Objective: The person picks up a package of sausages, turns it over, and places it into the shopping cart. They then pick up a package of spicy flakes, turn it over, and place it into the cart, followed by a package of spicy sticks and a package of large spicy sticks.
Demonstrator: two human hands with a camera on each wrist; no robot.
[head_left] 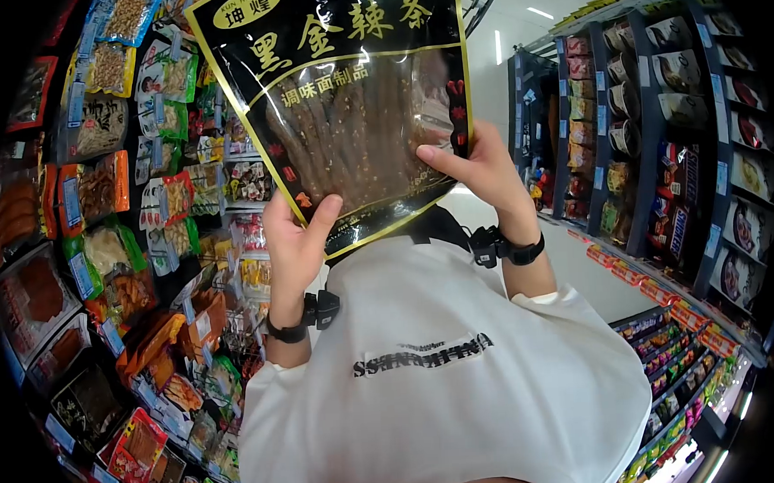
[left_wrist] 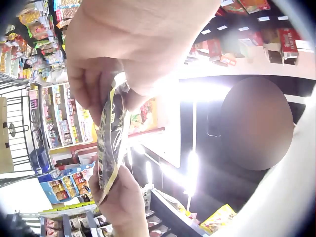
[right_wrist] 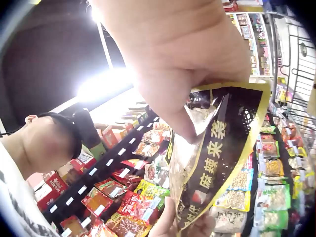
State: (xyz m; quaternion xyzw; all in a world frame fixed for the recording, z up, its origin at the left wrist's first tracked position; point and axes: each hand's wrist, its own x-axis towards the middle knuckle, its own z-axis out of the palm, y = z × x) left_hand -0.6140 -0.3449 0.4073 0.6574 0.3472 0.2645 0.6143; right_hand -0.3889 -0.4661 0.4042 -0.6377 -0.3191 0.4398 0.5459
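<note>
A black bag with gold edges [head_left: 348,131], its clear window showing brown strips, is held up in front of the chest in the head view. The left hand [head_left: 296,241] grips its lower left edge, thumb on the front. On the lower right edge the right hand [head_left: 488,172] pinches it, thumb over the window. Seen edge-on in the left wrist view, the bag [left_wrist: 112,133] runs between the left hand [left_wrist: 133,44] and the right hand [left_wrist: 123,200]. The right wrist view shows the bag [right_wrist: 217,148] under the right hand [right_wrist: 182,59]. Fingers behind the bag are hidden.
Hanging snack packets [head_left: 96,194] fill the shelves on the left. Dark shelves [head_left: 641,118] with packaged goods stand on the right, above a lower rack [head_left: 668,359]. A wire cart [left_wrist: 19,128] appears in the left wrist view.
</note>
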